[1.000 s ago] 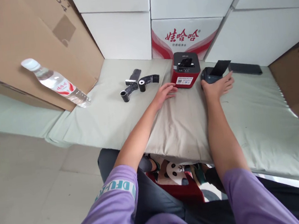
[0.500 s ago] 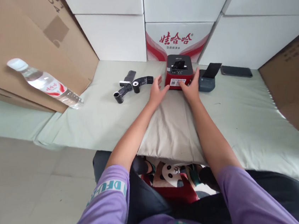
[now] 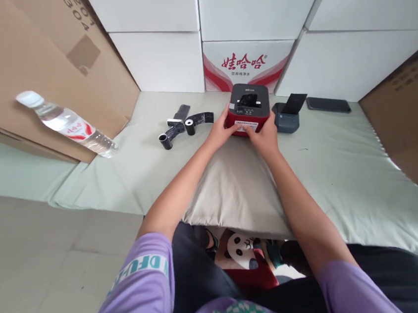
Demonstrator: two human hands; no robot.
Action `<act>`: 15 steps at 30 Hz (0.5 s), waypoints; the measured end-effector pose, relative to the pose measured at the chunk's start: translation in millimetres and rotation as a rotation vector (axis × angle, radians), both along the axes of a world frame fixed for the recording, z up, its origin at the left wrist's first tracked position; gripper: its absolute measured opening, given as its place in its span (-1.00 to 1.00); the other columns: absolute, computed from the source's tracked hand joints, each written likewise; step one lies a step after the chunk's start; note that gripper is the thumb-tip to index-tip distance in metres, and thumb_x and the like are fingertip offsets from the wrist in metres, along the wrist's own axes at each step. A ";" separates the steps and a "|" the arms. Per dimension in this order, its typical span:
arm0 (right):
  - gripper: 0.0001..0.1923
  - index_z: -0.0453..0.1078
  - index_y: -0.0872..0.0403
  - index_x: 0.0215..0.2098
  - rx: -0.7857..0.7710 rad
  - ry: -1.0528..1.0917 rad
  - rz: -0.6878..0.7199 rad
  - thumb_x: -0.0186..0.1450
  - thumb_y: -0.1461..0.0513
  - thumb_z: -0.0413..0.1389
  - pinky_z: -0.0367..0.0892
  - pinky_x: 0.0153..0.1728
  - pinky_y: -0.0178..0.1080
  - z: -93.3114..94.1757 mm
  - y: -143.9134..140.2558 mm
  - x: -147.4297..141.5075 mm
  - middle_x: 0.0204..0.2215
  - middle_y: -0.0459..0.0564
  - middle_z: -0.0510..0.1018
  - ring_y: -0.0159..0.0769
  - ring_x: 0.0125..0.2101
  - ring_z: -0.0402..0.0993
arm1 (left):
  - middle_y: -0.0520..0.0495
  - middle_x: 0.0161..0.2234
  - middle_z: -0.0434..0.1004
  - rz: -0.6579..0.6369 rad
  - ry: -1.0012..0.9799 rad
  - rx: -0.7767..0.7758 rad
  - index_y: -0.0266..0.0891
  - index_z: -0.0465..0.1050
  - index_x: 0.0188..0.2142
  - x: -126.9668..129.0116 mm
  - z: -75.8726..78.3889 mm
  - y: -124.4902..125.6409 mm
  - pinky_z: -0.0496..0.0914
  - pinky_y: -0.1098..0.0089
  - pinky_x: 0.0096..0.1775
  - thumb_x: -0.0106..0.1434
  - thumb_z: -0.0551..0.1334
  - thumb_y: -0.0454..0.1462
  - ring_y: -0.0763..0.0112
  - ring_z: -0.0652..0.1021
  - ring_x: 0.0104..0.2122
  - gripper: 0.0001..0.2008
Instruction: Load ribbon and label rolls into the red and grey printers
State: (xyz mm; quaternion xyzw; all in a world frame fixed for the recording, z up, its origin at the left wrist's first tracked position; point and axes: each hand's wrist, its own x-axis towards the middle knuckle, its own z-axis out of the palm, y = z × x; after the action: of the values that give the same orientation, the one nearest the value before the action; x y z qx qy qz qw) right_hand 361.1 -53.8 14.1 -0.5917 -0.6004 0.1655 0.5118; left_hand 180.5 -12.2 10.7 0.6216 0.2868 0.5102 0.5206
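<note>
Red printer (image 3: 249, 107) upright, label facing wearer; left hand (image 3: 221, 131), right hand (image 3: 265, 138) clasp sides.

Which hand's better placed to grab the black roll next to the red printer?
Left. The left hand grips the red printer on the side facing the black roll, with bare cloth between. The right hand holds the printer's front, and would have to cross over.

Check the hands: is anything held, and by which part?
Both hands grip the red and black printer at its lower front: the left hand on its front left corner, the right hand on its front right edge. Nothing else is held.
</note>
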 end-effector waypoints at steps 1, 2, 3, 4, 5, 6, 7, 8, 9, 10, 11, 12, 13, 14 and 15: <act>-0.02 0.07 0.04 0.39 0.014 0.012 -0.003 0.18 -0.12 0.35 0.35 0.36 0.27 0.7 -14.6 -3.4 0.29 0.35 0.49 0.19 0.29 0.49 | -0.13 0.52 0.30 -0.010 0.034 0.039 -0.02 0.27 0.48 -6.1 -0.3 -11.0 0.15 0.10 0.53 0.19 0.53 -0.04 0.10 0.30 0.53 -0.07; -0.02 0.06 0.04 0.39 0.026 0.025 -0.007 0.18 -0.12 0.35 0.36 0.35 0.27 1.0 -29.8 -6.7 0.28 0.35 0.49 0.19 0.29 0.49 | -0.11 0.52 0.29 -0.013 0.065 0.050 0.01 0.25 0.49 -11.4 -0.7 -23.5 0.15 0.10 0.53 0.21 0.52 -0.01 0.09 0.30 0.53 -0.08; -0.02 0.07 0.04 0.39 0.026 0.030 -0.007 0.19 -0.11 0.36 0.37 0.34 0.27 0.9 -44.8 -9.7 0.28 0.35 0.49 0.18 0.28 0.50 | -0.09 0.53 0.28 -0.007 0.088 0.046 0.04 0.24 0.50 -15.7 -1.2 -37.0 0.15 0.09 0.53 0.23 0.50 0.00 0.09 0.29 0.53 -0.08; -0.04 0.08 0.04 0.39 0.020 0.028 -0.008 0.19 -0.09 0.36 0.38 0.33 0.27 0.5 -58.8 -12.4 0.28 0.34 0.49 0.18 0.28 0.50 | -0.07 0.53 0.28 0.009 0.098 0.034 0.06 0.22 0.51 -18.8 -1.9 -51.1 0.16 0.09 0.53 0.24 0.49 0.02 0.09 0.29 0.53 -0.09; -0.05 0.10 0.03 0.39 0.017 0.023 -0.009 0.19 -0.07 0.36 0.39 0.33 0.27 -0.1 -71.2 -14.7 0.29 0.33 0.48 0.17 0.29 0.50 | -0.05 0.53 0.27 0.026 0.100 0.020 0.09 0.20 0.51 -20.9 -2.8 -65.1 0.17 0.09 0.53 0.25 0.48 0.03 0.09 0.29 0.53 -0.08; -0.06 0.10 0.03 0.40 0.014 0.017 -0.007 0.19 -0.05 0.36 0.38 0.34 0.27 -1.1 -81.7 -16.7 0.31 0.33 0.46 0.17 0.30 0.48 | -0.03 0.54 0.26 0.042 0.097 0.005 0.11 0.18 0.52 -22.1 -4.0 -78.2 0.17 0.10 0.53 0.26 0.47 0.04 0.09 0.28 0.54 -0.08; -0.07 0.11 0.03 0.40 0.015 0.015 -0.003 0.19 -0.02 0.36 0.38 0.35 0.27 -2.4 -90.0 -18.3 0.33 0.33 0.44 0.16 0.31 0.47 | -0.02 0.55 0.24 0.055 0.092 -0.008 0.13 0.17 0.53 -22.5 -5.6 -89.9 0.18 0.10 0.53 0.27 0.46 0.04 0.09 0.28 0.54 -0.09; -0.07 0.11 0.03 0.41 0.018 0.019 0.005 0.19 0.00 0.36 0.37 0.36 0.28 -4.1 -96.3 -19.7 0.34 0.33 0.43 0.16 0.33 0.46 | -0.01 0.55 0.23 0.063 0.089 -0.018 0.14 0.15 0.53 -22.4 -7.5 -99.8 0.19 0.10 0.53 0.28 0.45 0.05 0.08 0.27 0.54 -0.09; -0.06 0.10 0.03 0.41 0.019 0.025 0.015 0.18 0.01 0.35 0.36 0.37 0.29 -6.1 -100.8 -20.9 0.35 0.33 0.42 0.16 0.34 0.44 | 0.00 0.55 0.23 0.070 0.089 -0.027 0.15 0.14 0.54 -22.0 -9.6 -107.9 0.21 0.09 0.52 0.29 0.45 0.05 0.08 0.27 0.54 -0.09; -0.06 0.11 0.04 0.41 0.021 0.036 0.023 0.18 0.03 0.35 0.34 0.38 0.30 -8.5 -103.9 -21.7 0.36 0.33 0.41 0.16 0.35 0.43 | 0.00 0.55 0.24 0.077 0.094 -0.035 0.16 0.12 0.54 -21.5 -11.7 -114.0 0.22 0.08 0.52 0.30 0.44 0.05 0.07 0.27 0.54 -0.09; -0.07 0.12 0.04 0.40 0.023 0.049 0.031 0.17 0.05 0.35 0.32 0.40 0.31 -11.0 -106.0 -22.1 0.36 0.33 0.40 0.16 0.37 0.41 | 0.00 0.54 0.25 0.084 0.102 -0.043 0.16 0.11 0.55 -21.0 -13.6 -118.5 0.24 0.07 0.51 0.31 0.43 0.05 0.06 0.28 0.54 -0.09; -0.08 0.13 0.03 0.39 0.024 0.065 0.038 0.16 0.05 0.36 0.30 0.41 0.31 -13.6 -107.4 -22.0 0.37 0.33 0.39 0.15 0.37 0.40 | -0.01 0.53 0.27 0.092 0.114 -0.049 0.16 0.10 0.55 -20.6 -15.2 -121.5 0.25 0.05 0.51 0.31 0.43 0.05 0.05 0.29 0.53 -0.08; -0.09 0.14 0.02 0.38 0.026 0.081 0.044 0.15 0.06 0.36 0.31 0.40 0.31 -15.9 -108.2 -21.2 0.36 0.32 0.39 0.15 0.37 0.40 | -0.01 0.53 0.27 0.100 0.127 -0.056 0.16 0.10 0.55 -20.4 -16.1 -123.4 0.26 0.05 0.50 0.30 0.44 0.05 0.04 0.29 0.53 -0.07; -0.10 0.15 0.01 0.37 0.033 0.090 0.052 0.15 0.05 0.36 0.33 0.38 0.30 -17.7 -108.2 -19.8 0.35 0.30 0.40 0.14 0.35 0.42 | -0.01 0.53 0.28 0.110 0.139 -0.062 0.15 0.11 0.55 -20.5 -16.3 -124.1 0.27 0.05 0.50 0.29 0.44 0.06 0.03 0.29 0.53 -0.07; -0.12 0.15 -0.01 0.36 0.039 0.104 0.064 0.16 0.04 0.36 0.37 0.35 0.29 -19.0 -107.3 -17.6 0.33 0.28 0.42 0.12 0.31 0.46 | -0.02 0.53 0.27 0.115 0.147 -0.070 0.15 0.12 0.54 -20.9 -15.6 -123.8 0.27 0.05 0.49 0.29 0.43 0.07 0.03 0.29 0.53 -0.08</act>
State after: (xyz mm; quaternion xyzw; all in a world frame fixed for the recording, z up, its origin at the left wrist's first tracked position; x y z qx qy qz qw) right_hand 343.5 -161.1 -4.9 -0.5527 -0.5949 0.2007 0.5480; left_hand 159.7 -136.0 -4.9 0.6215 0.3769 0.4818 0.4895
